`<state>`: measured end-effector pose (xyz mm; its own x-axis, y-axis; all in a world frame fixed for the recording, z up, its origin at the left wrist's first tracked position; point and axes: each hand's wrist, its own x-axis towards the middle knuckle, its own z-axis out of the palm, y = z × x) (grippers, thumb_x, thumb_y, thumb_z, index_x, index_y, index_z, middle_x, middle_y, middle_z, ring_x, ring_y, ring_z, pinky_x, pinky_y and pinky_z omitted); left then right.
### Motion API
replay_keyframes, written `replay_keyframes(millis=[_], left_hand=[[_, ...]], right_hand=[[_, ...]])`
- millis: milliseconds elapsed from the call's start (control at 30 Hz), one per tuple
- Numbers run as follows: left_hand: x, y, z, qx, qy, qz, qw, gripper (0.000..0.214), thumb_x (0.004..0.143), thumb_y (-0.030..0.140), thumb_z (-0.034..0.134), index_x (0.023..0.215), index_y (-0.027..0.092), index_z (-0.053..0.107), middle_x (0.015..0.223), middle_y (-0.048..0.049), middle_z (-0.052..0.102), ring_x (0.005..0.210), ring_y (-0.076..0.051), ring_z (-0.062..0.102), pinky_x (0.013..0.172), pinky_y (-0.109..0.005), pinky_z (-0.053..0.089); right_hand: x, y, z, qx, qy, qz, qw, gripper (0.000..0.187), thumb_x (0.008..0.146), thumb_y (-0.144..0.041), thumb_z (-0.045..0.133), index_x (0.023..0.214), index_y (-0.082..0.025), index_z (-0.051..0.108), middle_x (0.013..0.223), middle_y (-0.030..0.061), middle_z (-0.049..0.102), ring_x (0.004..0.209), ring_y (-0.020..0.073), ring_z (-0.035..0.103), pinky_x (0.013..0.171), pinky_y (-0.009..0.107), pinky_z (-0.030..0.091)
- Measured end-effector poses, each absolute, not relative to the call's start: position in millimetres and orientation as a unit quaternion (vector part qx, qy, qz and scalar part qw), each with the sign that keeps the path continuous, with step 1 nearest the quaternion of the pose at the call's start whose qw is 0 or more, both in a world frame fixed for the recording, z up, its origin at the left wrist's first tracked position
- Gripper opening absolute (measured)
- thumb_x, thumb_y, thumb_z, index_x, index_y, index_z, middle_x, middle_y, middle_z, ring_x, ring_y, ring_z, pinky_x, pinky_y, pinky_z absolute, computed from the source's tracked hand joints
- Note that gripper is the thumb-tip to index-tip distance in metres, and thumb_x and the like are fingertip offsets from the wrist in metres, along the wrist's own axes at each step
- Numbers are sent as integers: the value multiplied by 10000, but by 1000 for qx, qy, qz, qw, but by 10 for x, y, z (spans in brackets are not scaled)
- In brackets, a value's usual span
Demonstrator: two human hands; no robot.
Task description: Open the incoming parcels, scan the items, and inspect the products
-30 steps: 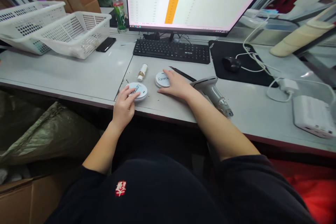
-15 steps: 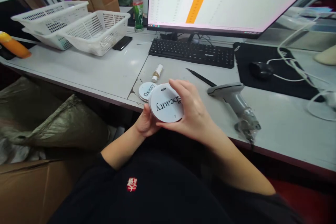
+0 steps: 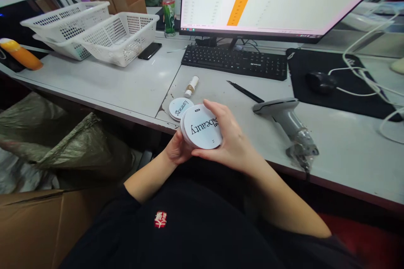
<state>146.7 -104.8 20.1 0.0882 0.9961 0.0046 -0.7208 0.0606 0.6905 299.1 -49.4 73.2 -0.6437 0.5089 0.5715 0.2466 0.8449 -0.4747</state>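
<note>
Both my hands hold a round white tin [image 3: 200, 128] with black lettering, lifted just off the desk's front edge. My right hand [image 3: 232, 141] wraps its right side, fingers curled over the lid. Underneath on the left, my left hand [image 3: 177, 150] supports the tin and is mostly hidden by it. A second, matching white tin [image 3: 179, 108] lies flat on the desk just behind. A small white bottle with a gold band [image 3: 191, 86] lies on its side beyond that.
A grey barcode scanner [image 3: 285, 122] lies to the right, a black pen [image 3: 244, 91] behind it. Keyboard [image 3: 235, 62], monitor [image 3: 277, 0], mouse [image 3: 320, 82] on a black mat stand farther back. White baskets [image 3: 118, 38], a phone [image 3: 149, 51] and a green bottle [image 3: 169, 8] sit at left.
A second ago each hand rested on a separate tin on the desk. One tin has since been lifted into both hands; the other stays on the desk.
</note>
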Motion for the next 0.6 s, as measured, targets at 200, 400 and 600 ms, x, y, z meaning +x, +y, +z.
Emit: replay_keyframes(millis=[200,400,600], left_hand=[[1417,-999,106,373,254,652,609,1000,683,819,792,1483,269,551,1579,-116,544,1521,-407,434,1245,-533,412],[1473,-1015,18,535,303,664,426,885,790,660,818,1523,272,507,1491,-146,607,1428,-383,543,1168,-507,484],[1577,-1037,79,465,300,689,467,720,868,753,675,1433,315,591,1499,-71,611,1441,-344,537,1219,-481,436]], right_hand=[[3012,-493,651,-209,-879,243,354,1097,822,-714,769,1688,-300,238,1603,162,449,1443,385,477,1192,592,423],[2933,-617,581,-215,-834,219,459,705,1019,-621,537,1617,-264,427,1459,164,558,1340,337,560,1135,548,479],[2844,-627,507,-180,-841,77,504,708,1016,-541,549,1626,-207,414,1377,195,577,1283,355,585,1062,550,532]])
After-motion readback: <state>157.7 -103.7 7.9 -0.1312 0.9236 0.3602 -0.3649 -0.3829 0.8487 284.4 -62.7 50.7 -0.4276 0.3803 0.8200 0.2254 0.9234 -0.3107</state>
